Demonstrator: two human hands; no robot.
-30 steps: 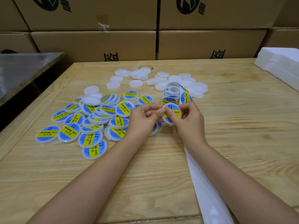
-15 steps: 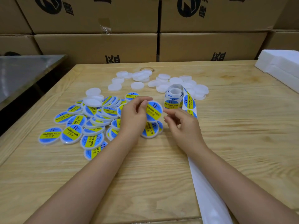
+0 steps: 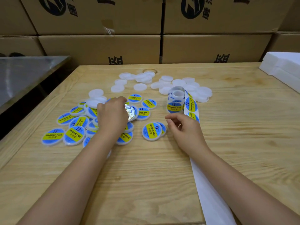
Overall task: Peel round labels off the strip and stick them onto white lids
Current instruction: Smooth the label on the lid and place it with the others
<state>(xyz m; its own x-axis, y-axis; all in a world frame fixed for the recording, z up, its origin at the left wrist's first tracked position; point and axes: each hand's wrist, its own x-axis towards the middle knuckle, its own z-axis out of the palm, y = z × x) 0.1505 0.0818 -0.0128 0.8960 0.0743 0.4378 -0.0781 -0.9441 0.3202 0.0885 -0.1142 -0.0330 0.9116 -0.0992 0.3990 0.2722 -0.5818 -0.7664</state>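
My left hand (image 3: pixel 112 116) reaches over the pile of labelled lids (image 3: pixel 73 133) on the left and grips a freshly labelled lid (image 3: pixel 130 113), which shines and is tilted against the pile. My right hand (image 3: pixel 185 130) hovers with fingers loosely curled and holds nothing, just left of the label strip (image 3: pixel 190 104). The strip unrolls from a small label roll (image 3: pixel 176 101) standing on the table. Its bare white backing (image 3: pixel 209 192) trails under my right forearm toward me. Several plain white lids (image 3: pixel 177 83) lie behind the roll. Two labelled lids (image 3: pixel 151 131) lie overlapped between my hands.
The wooden table (image 3: pixel 243 143) carries everything. Stacked cardboard boxes (image 3: pixel 100 47) wall off its far side. White foam blocks (image 3: pixel 284 69) sit at the back right corner. A steel table (image 3: pixel 24 75) stands to the left across a dark gap.
My left hand took the labelled lid from between both hands and carried it left down to the pile. My right hand let go and dropped back beside the strip.
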